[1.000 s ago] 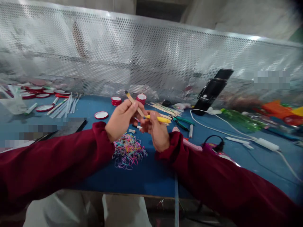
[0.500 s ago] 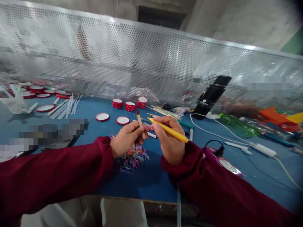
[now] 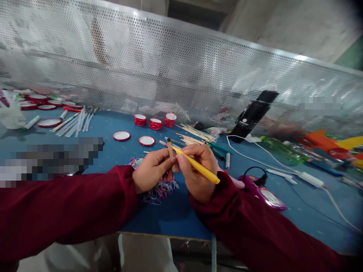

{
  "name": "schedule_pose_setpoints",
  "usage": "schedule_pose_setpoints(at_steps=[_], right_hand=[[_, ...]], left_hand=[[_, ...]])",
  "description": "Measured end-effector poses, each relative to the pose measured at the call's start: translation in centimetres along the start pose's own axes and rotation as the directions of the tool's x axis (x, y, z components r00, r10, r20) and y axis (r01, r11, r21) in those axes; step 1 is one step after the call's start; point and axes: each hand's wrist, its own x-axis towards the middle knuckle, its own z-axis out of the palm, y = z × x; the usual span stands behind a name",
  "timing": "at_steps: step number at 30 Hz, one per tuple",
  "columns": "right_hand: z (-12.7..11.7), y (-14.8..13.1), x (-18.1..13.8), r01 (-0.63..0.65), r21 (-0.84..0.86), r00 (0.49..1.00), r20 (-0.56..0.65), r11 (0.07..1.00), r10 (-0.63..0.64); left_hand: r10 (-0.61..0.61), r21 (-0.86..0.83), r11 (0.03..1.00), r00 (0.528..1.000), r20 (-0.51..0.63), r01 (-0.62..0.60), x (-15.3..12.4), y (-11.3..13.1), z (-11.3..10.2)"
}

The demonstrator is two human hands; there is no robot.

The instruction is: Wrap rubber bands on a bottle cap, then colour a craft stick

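Observation:
Between the thumb and fingers of my left hand [image 3: 154, 168] is a flat wooden craft stick [image 3: 171, 153], held upright with a dark tip at its top end. My right hand [image 3: 200, 170] grips a yellow marker pen [image 3: 202, 169] like a pencil. The pen's point meets the stick's edge, or lies very close to it; I cannot tell which. Under my left hand a heap of colourful small rubber bands [image 3: 161, 190] lies on the blue table [image 3: 176, 215], partly hidden by the hand.
Red-rimmed lids [image 3: 121, 136] and stacked red rings [image 3: 155, 124] sit beyond my hands. Glue sticks [image 3: 76, 122] lie left, wooden sticks [image 3: 195, 134] behind. Rightward are a black flask-like object [image 3: 255, 113], a white cable [image 3: 266, 153] and a purple device [image 3: 270, 196]. A perforated metal screen [image 3: 181, 71] stands behind.
The yellow marker has moved down and left with my right hand, its tip now at the stick. The stick has shifted slightly right and lower, standing more upright.

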Motion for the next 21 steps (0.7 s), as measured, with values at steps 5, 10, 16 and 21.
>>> schedule_pose_setpoints(at_steps=[5,10,16,21], right_hand=[[-0.44,-0.06,0.17,0.105,-0.030,0.994,-0.031,0.994,-0.106],[-0.77,0.42,0.04,0.186,-0.140,0.983,0.016,0.973,-0.185],[-0.82,0.11,0.17,0.279,-0.255,0.960,0.051,0.926,-0.275],[-0.85,-0.26,0.17,0.269,-0.264,0.963,0.070,0.926,-0.260]], left_hand=[[0.044,0.003,0.999,0.999,-0.008,-0.044,-0.22,0.27,0.19],[0.044,-0.012,0.999,0.999,-0.012,-0.045,-0.20,0.19,0.16],[0.039,0.041,0.998,0.999,-0.001,-0.039,-0.30,-0.17,0.04],[0.071,0.095,0.993,0.997,0.025,-0.073,-0.55,0.10,0.34]])
